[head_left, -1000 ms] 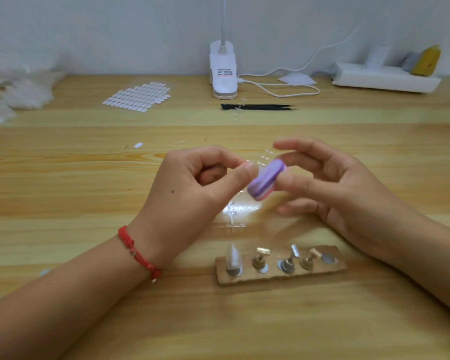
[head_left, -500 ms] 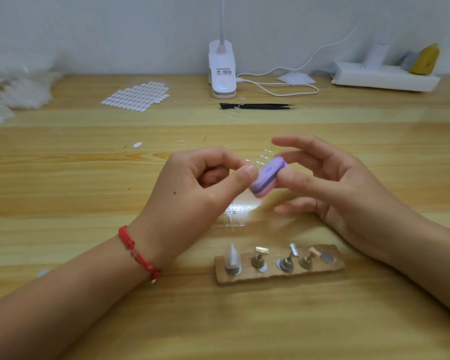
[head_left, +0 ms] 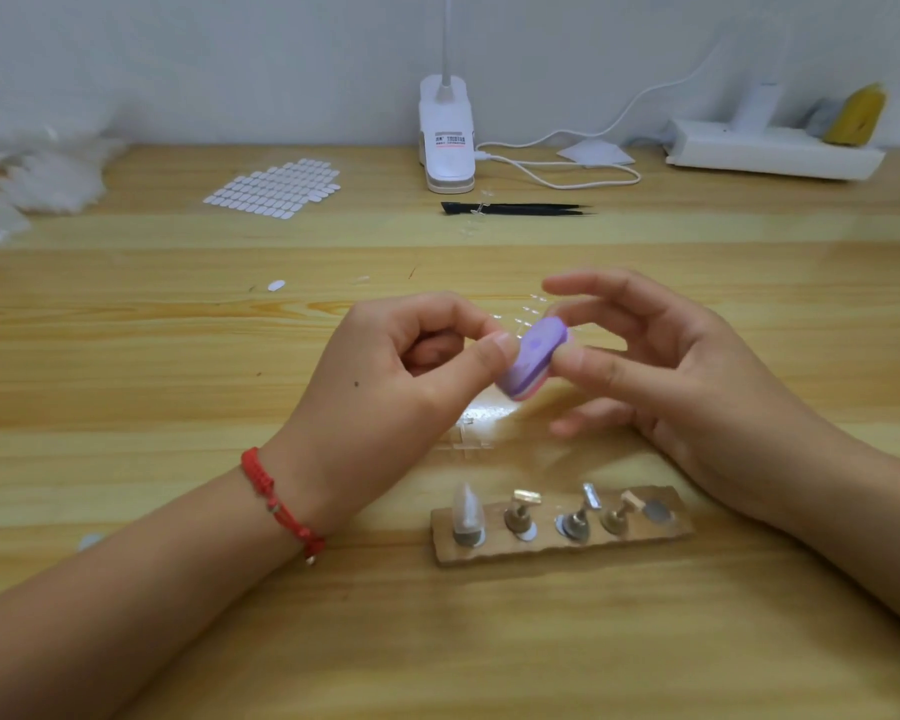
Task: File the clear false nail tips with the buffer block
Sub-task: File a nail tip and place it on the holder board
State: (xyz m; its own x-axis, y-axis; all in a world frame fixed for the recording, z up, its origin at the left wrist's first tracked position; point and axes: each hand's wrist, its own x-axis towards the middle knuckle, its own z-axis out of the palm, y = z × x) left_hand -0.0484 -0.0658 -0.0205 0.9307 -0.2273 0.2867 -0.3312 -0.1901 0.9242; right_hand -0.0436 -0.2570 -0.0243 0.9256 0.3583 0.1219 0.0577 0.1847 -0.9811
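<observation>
Well behind buffer block (head_left: 533, 358) (purple) lie tweezers (head_left: 515, 208).

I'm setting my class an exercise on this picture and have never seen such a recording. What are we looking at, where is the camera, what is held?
No machine here: a person works with bare hands, filmed by one head-worn camera looking down. The right hand pinches a purple buffer block; the left hand, fingers curled, touches it with the thumb. Whether it holds a clear tip is too small to tell. On the wooden table lie a strip of small stands, one bearing a clear nail tip, black tweezers and a white lamp base.
</observation>
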